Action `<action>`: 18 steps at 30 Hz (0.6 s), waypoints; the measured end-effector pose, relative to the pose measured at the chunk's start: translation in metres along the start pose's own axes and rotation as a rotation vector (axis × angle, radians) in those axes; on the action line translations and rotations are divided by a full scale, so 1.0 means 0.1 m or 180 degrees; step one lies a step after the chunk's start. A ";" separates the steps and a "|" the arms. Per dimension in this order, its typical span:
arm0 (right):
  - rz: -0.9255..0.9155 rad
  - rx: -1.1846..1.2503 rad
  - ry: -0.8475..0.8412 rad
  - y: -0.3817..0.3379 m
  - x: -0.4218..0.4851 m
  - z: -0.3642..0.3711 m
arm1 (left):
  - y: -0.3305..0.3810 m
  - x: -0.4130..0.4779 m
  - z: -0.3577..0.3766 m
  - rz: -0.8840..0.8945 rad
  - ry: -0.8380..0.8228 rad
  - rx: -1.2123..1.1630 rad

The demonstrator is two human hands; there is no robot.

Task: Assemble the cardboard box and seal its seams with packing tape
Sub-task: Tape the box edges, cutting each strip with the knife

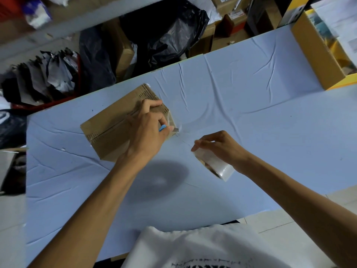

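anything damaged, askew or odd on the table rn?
Nothing damaged. The brown cardboard box lies skewed to the table edge, and the pale blue table cover is creased all over. Clear tape at the box's right end looks crinkled.

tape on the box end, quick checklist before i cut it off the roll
1. Box lies flat on the table: ok.
2. Left hand rests on the box and grips the cutter: ok.
3. Cutter tip is at the box's right end, where the tape strip leaves it: ok.
4. Strip is pulled tight between the box and the tape roll: looks ok, faint.
5. Right hand holds the roll away from the cutter: ok.
6. Top seam tape fully stuck down: cannot tell.
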State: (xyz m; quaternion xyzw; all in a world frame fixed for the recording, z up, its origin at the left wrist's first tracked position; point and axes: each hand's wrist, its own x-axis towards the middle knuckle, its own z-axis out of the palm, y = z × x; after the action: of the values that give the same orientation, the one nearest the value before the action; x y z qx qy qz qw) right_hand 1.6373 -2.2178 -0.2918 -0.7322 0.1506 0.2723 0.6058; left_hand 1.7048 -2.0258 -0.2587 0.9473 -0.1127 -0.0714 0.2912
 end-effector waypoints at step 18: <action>-0.0053 -0.0515 0.0247 0.00 0.08 -0.06 | 0.04 0.03 -0.17 -0.0102 -0.0481 0.0102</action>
State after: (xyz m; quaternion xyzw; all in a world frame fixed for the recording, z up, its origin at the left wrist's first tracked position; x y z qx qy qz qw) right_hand 1.6450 -2.2229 -0.2956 -0.7900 0.1455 0.2499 0.5406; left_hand 1.7101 -2.0208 -0.2430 0.9454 -0.1204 -0.1455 0.2655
